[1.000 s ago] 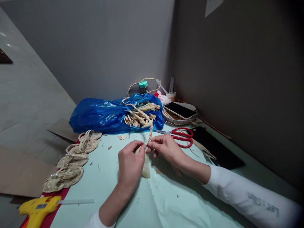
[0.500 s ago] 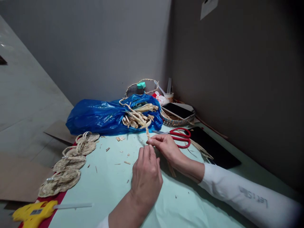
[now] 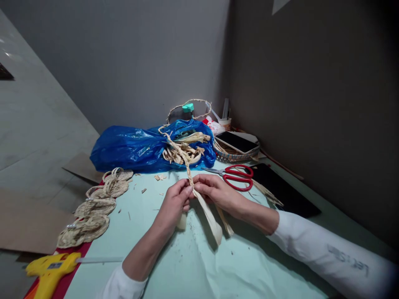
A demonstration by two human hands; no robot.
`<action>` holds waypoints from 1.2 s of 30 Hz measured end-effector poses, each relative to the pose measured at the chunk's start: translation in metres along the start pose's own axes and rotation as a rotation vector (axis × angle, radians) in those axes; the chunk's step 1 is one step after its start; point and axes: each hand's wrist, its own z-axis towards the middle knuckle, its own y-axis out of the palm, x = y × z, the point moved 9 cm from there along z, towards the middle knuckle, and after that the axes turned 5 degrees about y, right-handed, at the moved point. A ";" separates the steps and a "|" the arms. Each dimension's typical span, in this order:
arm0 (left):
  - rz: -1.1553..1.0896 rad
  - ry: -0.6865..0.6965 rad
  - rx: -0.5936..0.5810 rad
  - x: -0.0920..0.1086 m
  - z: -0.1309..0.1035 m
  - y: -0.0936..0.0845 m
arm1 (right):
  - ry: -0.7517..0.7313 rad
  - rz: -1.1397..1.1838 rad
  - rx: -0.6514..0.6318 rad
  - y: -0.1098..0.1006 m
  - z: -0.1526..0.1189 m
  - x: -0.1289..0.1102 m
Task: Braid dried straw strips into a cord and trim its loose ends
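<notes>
Both your hands meet mid-worktop (image 3: 193, 265): left hand (image 3: 173, 203) and right hand (image 3: 215, 192) each have their grip pinched shut on the straw braid (image 3: 187, 166), which runs back to the blue bag (image 3: 131, 149). Loose strips (image 3: 212, 220) dangle below, red scissors (image 3: 238, 176) just beside.

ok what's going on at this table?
A person is braiding pale dried-leaf strips by hand. The left hand and right hand pinch the braid where plaited cord meets loose strips, which trail toward the camera. The cord runs back to a blue plastic bag of more strips. Red scissors lie right of the hands, coiled woven pieces and a yellow glue gun to the left.
</notes>
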 end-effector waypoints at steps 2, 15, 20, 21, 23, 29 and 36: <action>0.131 0.040 0.011 0.005 0.000 -0.005 | -0.015 -0.150 -0.020 -0.003 -0.001 -0.004; 0.739 0.213 0.248 0.025 -0.007 -0.015 | -0.208 -1.217 0.111 -0.008 -0.006 -0.015; 0.555 0.153 0.291 0.016 -0.005 -0.023 | -0.286 -1.439 0.131 0.003 -0.014 -0.023; 0.533 0.151 0.299 0.016 -0.006 -0.024 | -0.298 -1.480 0.134 0.007 -0.016 -0.025; 0.498 0.167 0.306 0.016 -0.006 -0.025 | -0.331 -1.542 0.141 0.016 -0.022 -0.027; 0.340 0.165 0.335 0.011 -0.006 -0.028 | -0.541 -1.659 0.127 0.050 -0.037 -0.025; 0.013 -0.059 0.171 -0.009 -0.007 -0.017 | -0.453 -1.516 0.086 0.052 -0.034 -0.010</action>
